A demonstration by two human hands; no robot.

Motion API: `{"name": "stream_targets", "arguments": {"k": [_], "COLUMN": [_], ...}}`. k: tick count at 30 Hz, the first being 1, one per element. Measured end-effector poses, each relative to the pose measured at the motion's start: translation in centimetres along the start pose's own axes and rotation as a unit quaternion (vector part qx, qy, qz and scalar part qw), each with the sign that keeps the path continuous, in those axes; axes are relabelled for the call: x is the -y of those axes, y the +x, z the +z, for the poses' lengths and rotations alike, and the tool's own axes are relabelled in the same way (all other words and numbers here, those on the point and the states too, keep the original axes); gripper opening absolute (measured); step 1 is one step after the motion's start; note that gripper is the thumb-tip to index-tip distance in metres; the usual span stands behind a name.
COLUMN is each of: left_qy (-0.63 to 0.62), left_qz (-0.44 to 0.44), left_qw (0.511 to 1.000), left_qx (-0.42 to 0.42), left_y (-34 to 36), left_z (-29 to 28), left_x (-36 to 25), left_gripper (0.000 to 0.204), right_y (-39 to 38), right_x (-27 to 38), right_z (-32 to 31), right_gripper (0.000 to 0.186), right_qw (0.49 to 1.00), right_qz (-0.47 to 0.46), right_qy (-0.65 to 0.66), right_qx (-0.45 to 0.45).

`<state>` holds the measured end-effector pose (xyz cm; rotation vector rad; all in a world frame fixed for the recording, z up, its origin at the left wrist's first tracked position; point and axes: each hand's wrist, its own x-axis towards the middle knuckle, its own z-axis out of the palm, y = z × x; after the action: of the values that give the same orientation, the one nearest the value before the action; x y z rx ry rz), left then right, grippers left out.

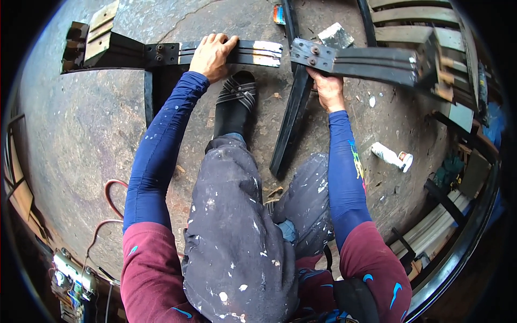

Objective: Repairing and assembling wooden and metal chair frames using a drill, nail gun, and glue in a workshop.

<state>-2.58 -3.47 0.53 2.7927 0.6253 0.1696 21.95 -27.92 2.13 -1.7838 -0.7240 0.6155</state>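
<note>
beyond our sandal (238, 92), our left hand (213, 58) grips a grooved black beam (246, 53) – long axis sideways, chipped white end pointing right; right of the sandal, our right hand (327, 90) grips a ridged, bolted beam (371, 62) – also sideways.

A workshop, by its worn floor, half-painted parts and stacked materials.
Stained grey concrete floor (91, 113) spreads around both hands; under the left hand (211, 56) is a black grooved bar (253, 53) with patchy white at one end, and at the right hand (327, 89) a black bar with a bolted plate (371, 63). Pale slats (414, 16) stand beyond the right hand, a white cylindrical container (386, 154) and long pale boards (436, 223) lie nearer the body, and a thin reddish hose (107, 188) lies on the near side of the left hand; paint flecks the dark grey trousers (231, 215).
</note>
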Motion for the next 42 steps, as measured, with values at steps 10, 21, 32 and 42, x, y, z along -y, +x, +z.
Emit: {"name": "stream_targets", "arguments": {"k": [10, 21, 32, 42], "left_qy": [0.053, -0.617, -0.803, -0.807], "left_qz": [0.041, -0.231, -0.235, -0.243], "left_qw": [0.995, 0.730, 0.500, 0.469], "left_qx": [-0.067, 0.180, 0.224, 0.265], "left_y": [0.2, -0.3, -1.5, -1.2], "left_z": [2.4, 1.7, 3.5, 4.2], "left_x": [-0.2, -16.1, -15.1, -15.2], "left_gripper": [0.076, 0.067, 0.059, 0.059], "right_y": [0.3, -3.3, 0.1, 0.8], "right_x": [2.3, 8.5, 12.2, 6.6], "right_z": [2.2, -0.9, -2.8, -2.4], "right_gripper": [0.036, 0.055, 0.073, 0.035], "right_qw": [0.992, 0.975, 0.965, 0.969], "right_qz": [-0.053, -0.130, -0.086, -0.155], "right_qy": [-0.115, -0.153, -0.086, -0.046], "right_qx": [-0.005, 0.097, 0.232, 0.188]}}
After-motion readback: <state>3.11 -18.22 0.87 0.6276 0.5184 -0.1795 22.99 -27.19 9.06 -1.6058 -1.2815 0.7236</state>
